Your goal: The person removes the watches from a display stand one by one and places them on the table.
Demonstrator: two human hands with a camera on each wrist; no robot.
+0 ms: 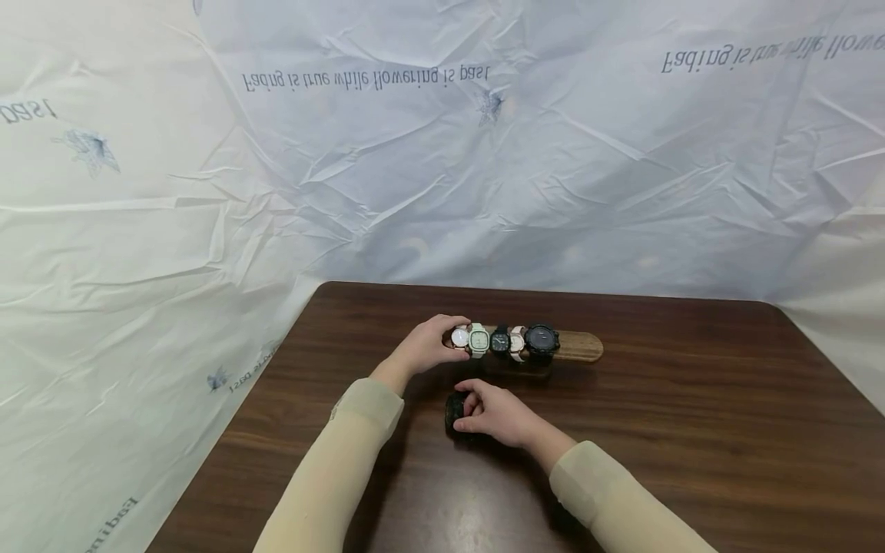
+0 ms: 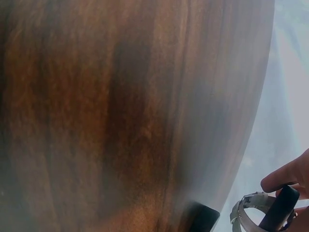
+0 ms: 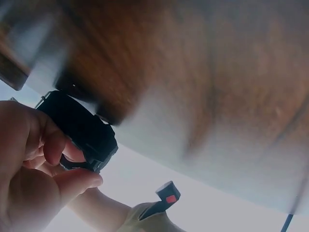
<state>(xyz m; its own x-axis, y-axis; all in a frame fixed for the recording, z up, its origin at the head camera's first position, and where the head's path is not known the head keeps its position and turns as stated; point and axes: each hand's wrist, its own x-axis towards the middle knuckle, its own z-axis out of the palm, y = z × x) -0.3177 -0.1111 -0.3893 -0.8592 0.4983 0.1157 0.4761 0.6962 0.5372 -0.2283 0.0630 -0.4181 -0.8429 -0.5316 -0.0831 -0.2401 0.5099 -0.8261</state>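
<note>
Nearest the lens, two beige sleeves [image 1: 332, 476] are seen running up from the bottom edge of the head view. At centre frame, the right hand [image 1: 499, 415] is curled over a black watch [image 1: 456, 413] that lies on the dark wooden desk [image 1: 691, 415]; in the right wrist view its body [image 3: 82, 131] is pinched between thumb and fingertips, a narrow grip closed on the case, probably so that it can be lifted cleanly off the surface. Just above, the left hand [image 1: 425, 347] is wrapped about the left end of a wooden watch stand [image 1: 577, 346], its fingers curled round a white-faced watch [image 1: 460, 337], seemingly to steady the bar or seat that watch. Beside it along the bar are set a pale green watch [image 1: 478, 339], a small black watch [image 1: 500, 341], a pinkish watch [image 1: 517, 342] and a large black watch [image 1: 541, 342], close together. Only the right end of the bar is left bare, so the row itself stands between that end and the hands. A creased printed sheet [image 1: 484, 153] is hung behind the desk.
</note>
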